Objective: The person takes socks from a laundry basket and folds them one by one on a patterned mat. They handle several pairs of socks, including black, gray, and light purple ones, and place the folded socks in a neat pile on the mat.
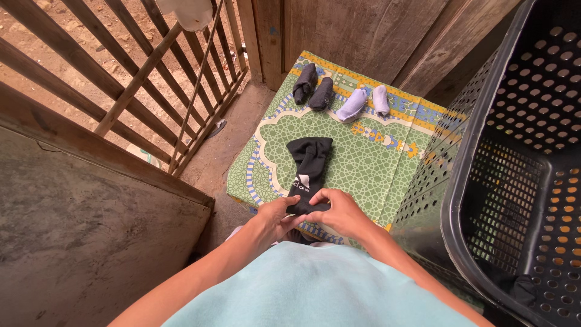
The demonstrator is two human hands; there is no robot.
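Fingers of your left hand (279, 217) curl together around the near end of the black sock (307, 172), pinching the fabric from the left; fingers of your right hand (339, 212) bend over the same end from the right, thumb and fingertips clamped on the cloth. Both forearms run up from the bottom edge and converge at the sock, wrists close together above your light blue shirt (315, 284). Your sock lies lengthwise on the green patterned mat (375, 163), its far end spread flat and its near end gathered in your grip. At the mat's far edge sit two rolled dark socks (313, 91) and, just beside them, two rolled pale lilac socks (364, 102), well apart from your hands. A black perforated laundry basket (520, 151) stands at your right, touching the mat's edge. A wooden railing (151, 79) runs along your left.
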